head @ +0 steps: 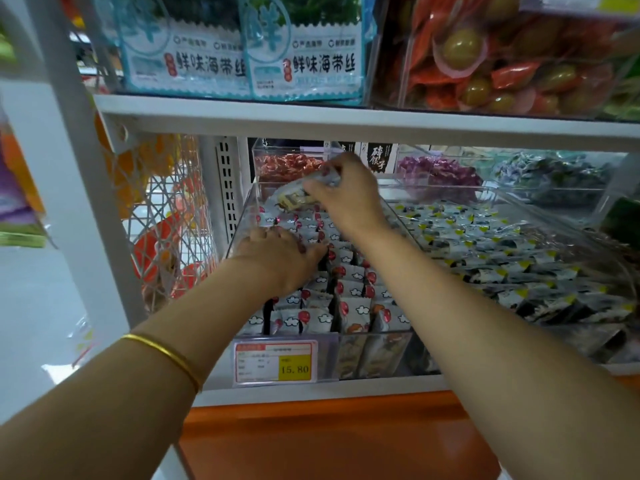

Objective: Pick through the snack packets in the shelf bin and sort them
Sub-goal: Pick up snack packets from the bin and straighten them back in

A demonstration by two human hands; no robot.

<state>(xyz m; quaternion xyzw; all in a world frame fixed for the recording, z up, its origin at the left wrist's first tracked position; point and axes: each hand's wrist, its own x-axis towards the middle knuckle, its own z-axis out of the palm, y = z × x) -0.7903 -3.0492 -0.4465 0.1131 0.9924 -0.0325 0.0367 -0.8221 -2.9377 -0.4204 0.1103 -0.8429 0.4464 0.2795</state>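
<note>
Fingers (320,190) of the right hand (348,199) pinch 1 pale packet (294,197) and hold it up over the back of the clear bin (243,216). It is lifted, I think, so it can be checked away from the others. The left hand (277,259) lies flat on the packets in rows (348,296), fingers close together, likely keeping them from tipping. They stand upright inside that bin. The bin sits on the shelf (311,393), with a price tag (275,363) at its front.
</note>
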